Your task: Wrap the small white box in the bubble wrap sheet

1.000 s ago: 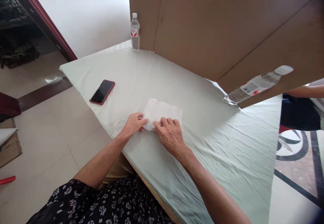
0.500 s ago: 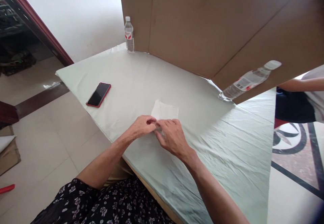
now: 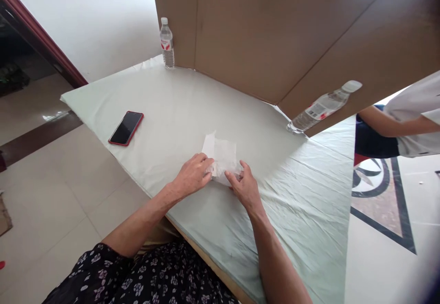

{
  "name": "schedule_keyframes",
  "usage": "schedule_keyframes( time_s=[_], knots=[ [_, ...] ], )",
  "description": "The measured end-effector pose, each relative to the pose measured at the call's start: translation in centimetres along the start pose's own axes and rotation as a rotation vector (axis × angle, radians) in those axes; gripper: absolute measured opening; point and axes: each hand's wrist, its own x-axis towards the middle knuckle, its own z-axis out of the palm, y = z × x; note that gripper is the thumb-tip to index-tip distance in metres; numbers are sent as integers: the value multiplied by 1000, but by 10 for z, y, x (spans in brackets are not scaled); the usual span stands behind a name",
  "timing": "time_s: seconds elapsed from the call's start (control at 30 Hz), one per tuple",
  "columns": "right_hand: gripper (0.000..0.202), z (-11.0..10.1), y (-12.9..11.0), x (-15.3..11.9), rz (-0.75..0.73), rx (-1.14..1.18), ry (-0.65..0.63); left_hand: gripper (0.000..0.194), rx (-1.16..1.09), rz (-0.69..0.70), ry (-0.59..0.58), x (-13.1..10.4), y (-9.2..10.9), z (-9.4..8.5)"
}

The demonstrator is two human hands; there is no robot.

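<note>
A thin white tissue (image 3: pixel 225 154) lies partly unfolded on the pale green cloth, its near edge crumpled between my hands. My left hand (image 3: pixel 194 173) rests at its left side, fingers curled and pressed onto the paper. At the right side, my right hand (image 3: pixel 245 185) has its thumb and fingers apart around the tissue's near right corner, touching it or just beside it.
The cloth-covered table (image 3: pixel 165 107) bears a red-edged phone (image 3: pixel 126 128) at the left. Behind, a tall cardboard panel (image 3: pixel 240 34) stands with an upright water bottle (image 3: pixel 167 45) and a tilted bottle (image 3: pixel 323 107) against it. A person's arm (image 3: pixel 395 123) shows at the right.
My right hand has moved right, away from my left hand, and its fingers have spread. More of the tissue shows, opened out between the hands. The view has shifted slightly right.
</note>
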Motion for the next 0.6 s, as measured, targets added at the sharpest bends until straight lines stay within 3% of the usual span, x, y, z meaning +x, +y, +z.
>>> schedule_keyframes(
  time_s=[0.1,0.3,0.6],
  knots=[
    [86,12,-3,7,-57,118,65,19,47,-1,-46,-1,5,-3],
    [70,18,-20,0,-153,331,71,16,62,-25,-147,6,8,-7],
    [65,34,-52,-9,-206,189,16,20,-122,-70,-109,10,-2,2]
  ],
)
